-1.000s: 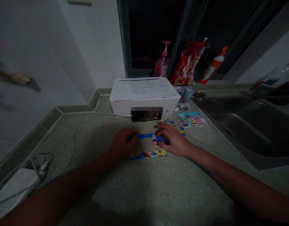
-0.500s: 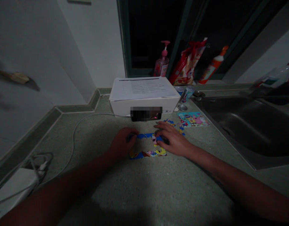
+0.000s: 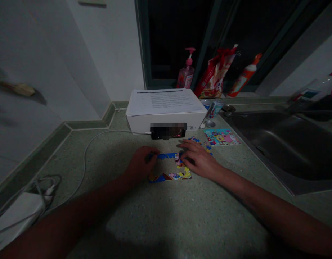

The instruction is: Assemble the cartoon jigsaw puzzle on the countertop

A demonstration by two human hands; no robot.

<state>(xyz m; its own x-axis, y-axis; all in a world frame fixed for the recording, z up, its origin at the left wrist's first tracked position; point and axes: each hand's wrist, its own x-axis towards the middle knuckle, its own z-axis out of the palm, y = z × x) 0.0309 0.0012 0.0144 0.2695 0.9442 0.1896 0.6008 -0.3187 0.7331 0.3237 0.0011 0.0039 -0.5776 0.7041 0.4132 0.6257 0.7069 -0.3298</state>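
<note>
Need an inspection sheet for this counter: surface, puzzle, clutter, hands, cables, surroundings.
Surface: speckled green counter, dimly lit.
Puzzle: partly assembled border, middle unfilled; loose pieces beyond right hand; picture card near sink.
Clutter: white box topped with papers, phone at its front, can alongside.
Hands: left hand at border's left side, right hand at its right; grips unclear.
Cables: white cable runs from phone to around white block, lower left.
Surroundings: sink at right; pump bottle, red bag, orange bottle by window.
</note>
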